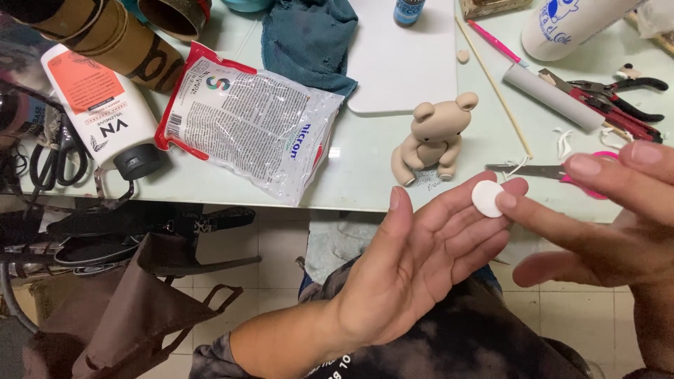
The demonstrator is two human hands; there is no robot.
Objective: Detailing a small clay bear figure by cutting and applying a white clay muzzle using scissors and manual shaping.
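While the right hand (611, 231) runs off the frame's right edge, its fingertip presses the white clay disc (487, 198) | disc lies on fingers of left hand (428, 260), grip released, palm up | right grip released, grasping nothing | tan clay bear (433, 138) upright on tabletop (365, 175) | plastic bag (246, 123) contents unclear

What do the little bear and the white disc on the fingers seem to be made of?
The bear looks like matte tan modelling clay: smooth, rounded, hand-shaped lumps. The white disc, lying on the left hand under a right hand fingertip, seems the same soft paste, flattened, though that is uncertain.
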